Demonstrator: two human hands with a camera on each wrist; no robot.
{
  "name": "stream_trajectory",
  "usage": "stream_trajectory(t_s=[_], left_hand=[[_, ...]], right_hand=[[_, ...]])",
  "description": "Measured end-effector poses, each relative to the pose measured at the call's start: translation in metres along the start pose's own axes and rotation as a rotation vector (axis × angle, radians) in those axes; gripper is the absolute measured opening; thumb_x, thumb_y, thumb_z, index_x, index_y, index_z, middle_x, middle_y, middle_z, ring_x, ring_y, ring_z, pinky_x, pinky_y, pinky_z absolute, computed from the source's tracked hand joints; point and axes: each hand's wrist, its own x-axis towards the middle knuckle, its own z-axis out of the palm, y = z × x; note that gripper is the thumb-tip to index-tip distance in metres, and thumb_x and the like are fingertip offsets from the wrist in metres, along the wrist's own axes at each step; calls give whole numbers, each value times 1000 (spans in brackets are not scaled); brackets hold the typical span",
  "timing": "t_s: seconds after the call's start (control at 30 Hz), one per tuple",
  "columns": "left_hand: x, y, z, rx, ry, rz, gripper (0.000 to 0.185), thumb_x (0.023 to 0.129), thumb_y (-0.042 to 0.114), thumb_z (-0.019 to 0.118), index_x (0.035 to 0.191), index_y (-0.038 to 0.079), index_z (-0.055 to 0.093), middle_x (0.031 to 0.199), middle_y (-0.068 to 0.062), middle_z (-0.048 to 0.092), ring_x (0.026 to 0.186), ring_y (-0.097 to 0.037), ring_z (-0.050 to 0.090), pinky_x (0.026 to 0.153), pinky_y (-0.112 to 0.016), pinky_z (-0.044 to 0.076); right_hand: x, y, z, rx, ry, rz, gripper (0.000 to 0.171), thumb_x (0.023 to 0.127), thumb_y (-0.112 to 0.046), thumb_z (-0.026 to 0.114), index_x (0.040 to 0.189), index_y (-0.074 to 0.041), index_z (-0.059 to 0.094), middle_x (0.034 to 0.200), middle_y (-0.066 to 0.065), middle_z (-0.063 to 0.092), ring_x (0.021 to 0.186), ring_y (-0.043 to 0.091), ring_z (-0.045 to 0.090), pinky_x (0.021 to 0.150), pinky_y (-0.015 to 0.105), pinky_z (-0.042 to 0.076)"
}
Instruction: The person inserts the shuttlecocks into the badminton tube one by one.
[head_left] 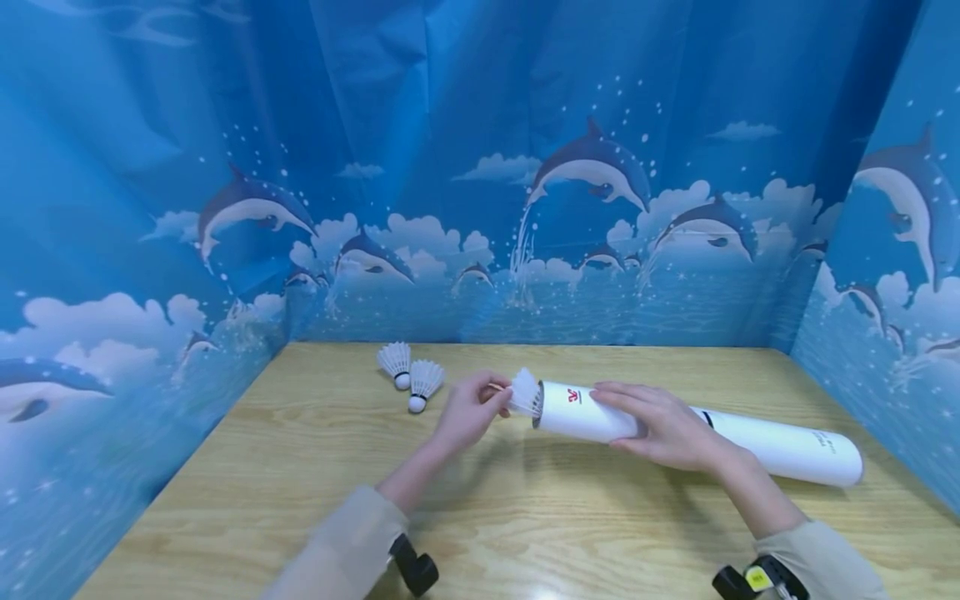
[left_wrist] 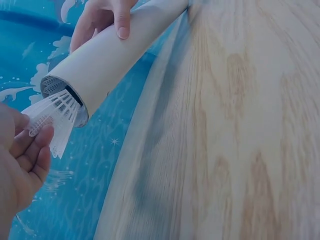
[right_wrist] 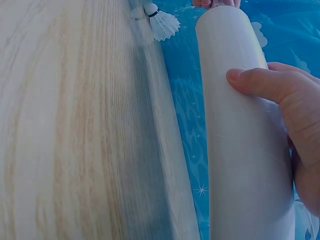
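Observation:
My left hand (head_left: 467,410) pinches a white shuttlecock (head_left: 526,393) by its feathered skirt. The shuttlecock's cork end is hidden inside the open mouth of a long white tube (head_left: 581,417), with the skirt still outside, as the left wrist view also shows. My right hand (head_left: 663,427) grips the tube from above near its middle, thumb (right_wrist: 250,82) on the near side. A red logo marks the tube near its mouth. Past the right hand the white cylinder runs on in line, with a dark band and small print near its far right end.
Two more shuttlecocks lie close together at the back left of the wooden table (head_left: 315,475), the left one (head_left: 394,362) farther back than the right one (head_left: 427,379). A blue dolphin-print curtain (head_left: 465,167) stands behind the table and along both sides.

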Motion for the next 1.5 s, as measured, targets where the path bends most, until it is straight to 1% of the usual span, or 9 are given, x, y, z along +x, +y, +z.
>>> stream_trajectory(t_s=[0.17, 0.23, 0.33, 0.43, 0.5, 0.87, 0.97, 1.23, 1.5], left_hand=[[0, 0, 4, 27, -1, -17, 11, 87, -1, 60, 92, -9, 64, 84, -19, 66, 63, -23, 61, 64, -41, 53], [3, -9, 5, 52, 0, -29, 10, 86, 2, 61, 91, -5, 66, 84, -14, 67, 61, -15, 60, 64, -46, 52], [3, -7, 7, 93, -10, -45, 10, 86, 3, 62, 91, -4, 67, 82, -12, 68, 61, -12, 60, 59, -34, 52], [3, -7, 11, 133, -18, -45, 10, 87, 4, 62, 91, -2, 68, 81, -10, 68, 61, -11, 61, 54, -23, 48], [3, -7, 13, 142, -24, -36, 10, 87, 4, 62, 91, -2, 69, 81, -10, 69, 61, -11, 61, 54, -21, 47], [3, -8, 20, 164, -14, -48, 11, 86, 4, 63, 91, -2, 70, 83, -11, 69, 60, -10, 62, 52, -19, 46], [3, -7, 23, 166, -24, -47, 11, 86, 4, 63, 92, -2, 70, 82, -12, 69, 60, -10, 62, 51, -19, 46], [3, -7, 31, 179, -51, -56, 11, 85, 2, 63, 92, -3, 70, 84, -13, 70, 62, -10, 62, 57, -20, 50], [3, -6, 31, 259, -62, -63, 13, 85, 6, 65, 95, 2, 73, 91, -10, 70, 77, -14, 64, 61, -19, 49]], right_hand=[[0, 0, 2, -6, 5, -4, 74, 64, -24, 83, 130, -11, 53, 130, 9, 53, 110, 30, 54, 84, 50, 47], [0, 0, 2, -7, 7, -4, 74, 64, -24, 83, 130, -10, 53, 130, 10, 53, 110, 31, 54, 84, 50, 47], [0, 1, 2, -6, 7, 0, 74, 64, -24, 83, 130, -10, 53, 130, 11, 53, 110, 31, 54, 84, 50, 47], [0, 2, 2, -3, 7, 3, 74, 64, -24, 83, 130, -10, 53, 131, 10, 52, 110, 31, 54, 84, 50, 47], [1, 2, 2, -2, 8, 3, 74, 64, -23, 83, 130, -10, 53, 131, 9, 52, 110, 30, 54, 84, 50, 47], [2, 2, 2, 3, 1, 14, 73, 64, -24, 83, 129, -10, 53, 131, 10, 53, 110, 31, 54, 84, 51, 46], [2, 3, 2, -1, 2, 17, 73, 64, -24, 83, 129, -9, 53, 130, 10, 53, 110, 31, 54, 84, 51, 46], [4, 3, 1, 9, 3, 20, 72, 65, -23, 83, 130, -11, 53, 131, 10, 52, 110, 32, 54, 84, 51, 46], [3, 4, 1, 8, 2, 15, 72, 66, -23, 83, 130, -11, 53, 131, 10, 52, 110, 31, 54, 84, 50, 46]])
